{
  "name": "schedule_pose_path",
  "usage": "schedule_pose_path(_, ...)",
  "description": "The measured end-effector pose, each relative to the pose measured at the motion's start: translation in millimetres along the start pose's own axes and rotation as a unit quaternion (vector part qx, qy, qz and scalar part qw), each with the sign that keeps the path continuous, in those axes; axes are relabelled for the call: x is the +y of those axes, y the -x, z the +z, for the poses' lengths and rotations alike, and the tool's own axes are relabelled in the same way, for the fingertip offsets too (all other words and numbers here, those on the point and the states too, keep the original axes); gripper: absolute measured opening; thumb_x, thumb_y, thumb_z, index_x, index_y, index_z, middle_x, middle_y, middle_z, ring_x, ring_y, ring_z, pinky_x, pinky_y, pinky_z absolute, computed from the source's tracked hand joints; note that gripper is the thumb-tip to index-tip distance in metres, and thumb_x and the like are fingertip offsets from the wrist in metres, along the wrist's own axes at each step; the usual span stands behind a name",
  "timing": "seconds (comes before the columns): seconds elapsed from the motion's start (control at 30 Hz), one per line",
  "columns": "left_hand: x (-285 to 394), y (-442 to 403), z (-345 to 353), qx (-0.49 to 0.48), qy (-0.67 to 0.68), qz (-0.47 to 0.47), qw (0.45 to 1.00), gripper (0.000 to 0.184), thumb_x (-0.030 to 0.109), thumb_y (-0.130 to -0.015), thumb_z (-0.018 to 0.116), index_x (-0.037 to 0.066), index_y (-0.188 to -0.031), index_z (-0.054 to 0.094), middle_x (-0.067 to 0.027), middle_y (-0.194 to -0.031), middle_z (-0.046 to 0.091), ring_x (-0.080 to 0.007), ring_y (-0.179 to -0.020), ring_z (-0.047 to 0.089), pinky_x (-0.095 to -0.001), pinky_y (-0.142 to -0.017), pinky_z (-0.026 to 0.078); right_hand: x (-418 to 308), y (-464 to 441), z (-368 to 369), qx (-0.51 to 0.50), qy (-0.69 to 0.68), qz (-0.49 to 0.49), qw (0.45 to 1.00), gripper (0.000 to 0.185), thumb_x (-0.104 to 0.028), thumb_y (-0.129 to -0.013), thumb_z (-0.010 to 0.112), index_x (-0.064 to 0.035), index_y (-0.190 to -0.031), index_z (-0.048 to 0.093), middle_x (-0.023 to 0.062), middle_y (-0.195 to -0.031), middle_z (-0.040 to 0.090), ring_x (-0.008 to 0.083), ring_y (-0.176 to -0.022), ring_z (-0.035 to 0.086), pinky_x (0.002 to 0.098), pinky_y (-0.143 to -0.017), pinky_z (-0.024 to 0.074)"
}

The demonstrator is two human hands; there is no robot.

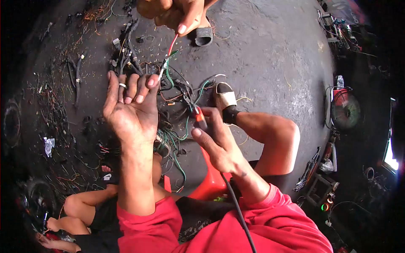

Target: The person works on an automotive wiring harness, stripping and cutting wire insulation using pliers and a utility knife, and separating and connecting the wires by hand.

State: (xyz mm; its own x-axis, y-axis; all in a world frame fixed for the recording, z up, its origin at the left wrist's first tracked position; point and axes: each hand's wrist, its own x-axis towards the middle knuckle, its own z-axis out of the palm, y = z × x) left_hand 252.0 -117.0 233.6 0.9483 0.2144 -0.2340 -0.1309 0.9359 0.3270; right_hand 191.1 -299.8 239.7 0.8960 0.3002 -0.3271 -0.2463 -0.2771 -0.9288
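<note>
My left hand (134, 105), palm up with a ring on one finger, has its fingers curled at the lower end of a thin wire that is white at the bottom and red (172, 44) higher up. At the top, another person's hand (179, 14) pinches the red end. My right hand (216, 139) grips a small red and black tool (200, 117) with a metal tip, and a black cord (236, 202) runs down from it. Green wires (169, 71) lie just behind the stretched wire.
Black cable bundles (130, 46) and loose wire scraps lie on the dark floor (270, 63). A red plastic seat (211, 177) is below my hands. A fan (346, 110) stands at the right. Another person's legs (86, 206) are at the lower left.
</note>
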Motion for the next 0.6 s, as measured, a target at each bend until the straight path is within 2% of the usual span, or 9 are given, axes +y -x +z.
schedule_pose_path(0.03,-3.2,-1.2,-0.1,0.01,0.005,-0.004,1.0,0.04,0.024,-0.102,0.045,0.014,-0.065,0.036,0.003,-0.058,0.023,-0.0118,-0.055,0.028,-0.0345,-0.075,0.038,-3.2,1.0,0.2,0.005,0.034,-0.008,0.999,0.038,-0.023,-0.097,0.051,0.0011,-0.125,0.044,0.0234,-0.102,0.061,0.0362,-0.094,0.063,0.0398,-0.084,0.0462)
schedule_pose_path(0.17,-9.3,5.3,3.9,0.021,-0.022,-0.006,1.0,0.041,0.026,-0.102,0.045,0.016,-0.065,0.034,0.0039,-0.058,0.025,-0.0111,-0.054,0.028,-0.0333,-0.073,0.037,-7.8,-10.5,-0.2,0.001,-0.05,0.001,0.999,0.031,-0.022,-0.1,0.046,0.0026,-0.118,0.052,0.0257,-0.094,0.06,0.0394,-0.09,0.062,0.0402,-0.08,0.0467)
schedule_pose_path(0.33,-5.4,23.5,3.3,-0.014,-0.062,-0.001,0.998,0.041,0.029,-0.103,0.044,0.017,-0.065,0.034,0.005,-0.057,0.026,-0.0098,-0.054,0.029,-0.0315,-0.069,0.034,-15.9,-22.4,-11.2,-0.01,-0.005,-0.011,1.0,0.031,-0.022,-0.099,0.048,0.0029,-0.116,0.053,0.0242,-0.09,0.061,0.0379,-0.084,0.063,0.0401,-0.076,0.0472)
schedule_pose_path(0.4,-0.3,34.1,-3.0,-0.064,-0.072,-0.006,0.995,0.041,0.03,-0.104,0.042,0.017,-0.065,0.034,0.0047,-0.057,0.026,-0.0096,-0.054,0.028,-0.031,-0.068,0.033,-10.0,-18.0,-15.7,0.02,-0.029,-0.034,0.999,0.032,-0.025,-0.099,0.05,0.0028,-0.113,0.053,0.0204,-0.087,0.061,0.0314,-0.08,0.062,0.0386,-0.074,0.0473)
schedule_pose_path(0.47,5.8,48.4,-0.9,-0.047,-0.08,-0.004,0.996,0.042,0.032,-0.104,0.04,0.018,-0.065,0.033,0.0042,-0.057,0.024,-0.0103,-0.055,0.026,-0.031,-0.067,0.032,0.9,-9.4,-17.9,0.018,-0.139,0.045,0.989,0.035,-0.033,-0.098,0.051,-0.0005,-0.112,0.053,0.0051,-0.074,0.054,0.0111,-0.065,0.05,0.0295,-0.059,0.043)
schedule_pose_path(0.53,11.8,63.8,-0.2,-0.022,-0.111,0.007,0.994,0.043,0.033,-0.104,0.039,0.017,-0.065,0.031,0.0036,-0.058,0.023,-0.0112,-0.055,0.023,-0.0314,-0.067,0.031,21.7,-4.7,-11.2,0.044,-0.263,0.052,0.962,0.034,-0.034,-0.099,0.051,-0.0033,-0.113,0.053,-0.0003,-0.071,0.05,0.0074,-0.06,0.046,0.0261,-0.054,0.039)
schedule_pose_path(0.57,14.5,70.7,-2.4,-0.018,-0.115,0.015,0.993,0.043,0.033,-0.104,0.038,0.017,-0.066,0.03,0.003,-0.058,0.022,-0.0117,-0.055,0.022,-0.0323,-0.066,0.031,32.5,-3.4,-9.6,0.055,-0.271,0.081,0.958,0.033,-0.035,-0.099,0.052,-0.0049,-0.113,0.053,-0.0024,-0.069,0.047,0.0065,-0.058,0.043,0.0252,-0.053,0.0381)
schedule_pose_path(0.6,17.2,75.1,-5.4,-0.019,-0.115,0.016,0.993,0.043,0.033,-0.104,0.038,0.017,-0.066,0.03,0.003,-0.058,0.022,-0.0117,-0.055,0.022,-0.0323,-0.066,0.031,56.1,-6.1,-5.8,0.076,-0.209,0.128,0.966,0.033,-0.031,-0.095,0.058,-0.0037,-0.113,0.053,0.0017,-0.071,0.053,0.009,-0.061,0.048,0.026,-0.055,0.0405)
